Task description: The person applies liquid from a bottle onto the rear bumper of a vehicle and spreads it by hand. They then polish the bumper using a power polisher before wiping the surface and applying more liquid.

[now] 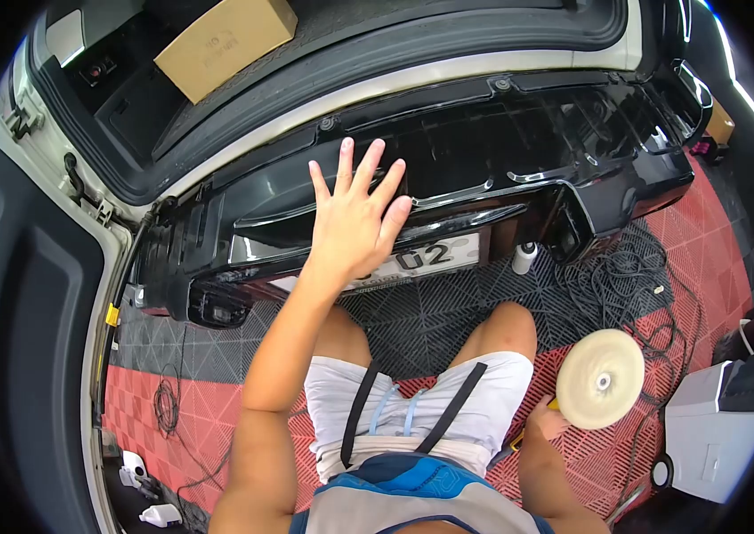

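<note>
My left hand (pixel 354 222) has its fingers spread over the glossy black bumper (pixel 466 133), just above the number plate (pixel 435 255); it holds nothing. At the lower right my right hand (pixel 548 420) is closed on a polisher, whose round cream pad (pixel 600 379) faces up toward me and hides much of the tool. A bit of yellow shows beside the fingers.
A cardboard box (pixel 227 46) lies in the open car boot. Coiled black cable (pixel 612 280) and a white bottle (pixel 524 258) are on the floor beyond the polisher. At the right stands a grey-white bin (pixel 710 436). White bottles (pixel 161 515) lie lower left.
</note>
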`<state>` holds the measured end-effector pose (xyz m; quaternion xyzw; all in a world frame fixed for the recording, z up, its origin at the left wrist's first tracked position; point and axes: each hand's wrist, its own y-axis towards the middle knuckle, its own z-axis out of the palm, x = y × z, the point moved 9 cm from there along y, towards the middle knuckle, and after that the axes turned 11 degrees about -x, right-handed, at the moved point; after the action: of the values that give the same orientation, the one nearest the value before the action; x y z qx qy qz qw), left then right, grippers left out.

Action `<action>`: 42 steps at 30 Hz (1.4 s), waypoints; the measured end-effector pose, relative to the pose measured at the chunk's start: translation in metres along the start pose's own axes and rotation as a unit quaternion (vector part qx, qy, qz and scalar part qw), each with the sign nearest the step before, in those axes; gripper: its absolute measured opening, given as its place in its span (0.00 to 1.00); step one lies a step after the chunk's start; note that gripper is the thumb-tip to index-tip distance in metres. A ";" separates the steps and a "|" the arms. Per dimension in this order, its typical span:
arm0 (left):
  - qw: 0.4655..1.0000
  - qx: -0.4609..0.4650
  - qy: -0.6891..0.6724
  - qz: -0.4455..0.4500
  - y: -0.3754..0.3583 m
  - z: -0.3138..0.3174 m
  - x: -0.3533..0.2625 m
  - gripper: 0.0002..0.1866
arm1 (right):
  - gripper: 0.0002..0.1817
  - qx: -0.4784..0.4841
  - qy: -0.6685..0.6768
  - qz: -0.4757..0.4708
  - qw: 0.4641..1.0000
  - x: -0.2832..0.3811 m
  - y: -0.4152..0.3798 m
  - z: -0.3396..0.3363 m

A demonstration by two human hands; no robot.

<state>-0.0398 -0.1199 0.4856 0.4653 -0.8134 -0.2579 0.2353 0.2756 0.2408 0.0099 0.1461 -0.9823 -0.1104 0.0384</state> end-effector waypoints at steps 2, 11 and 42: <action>1.000 0.017 0.011 -0.018 0.008 0.009 0.013 0.27 | 0.38 -0.013 0.007 -0.005 1.000 0.000 0.000 0.001; 0.998 0.051 -0.016 -0.013 0.008 0.004 0.010 0.28 | 0.39 -0.011 0.011 -0.009 1.000 0.000 -0.002 -0.001; 0.873 0.043 -0.486 -0.014 -0.085 -0.059 -0.023 0.10 | 0.36 -0.087 -0.011 -0.031 0.996 0.005 -0.002 -0.011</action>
<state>0.0616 -0.1485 0.4726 0.3022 -0.8288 -0.4195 -0.2139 0.2725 0.2351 0.0206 0.1711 -0.9644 -0.1983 0.0367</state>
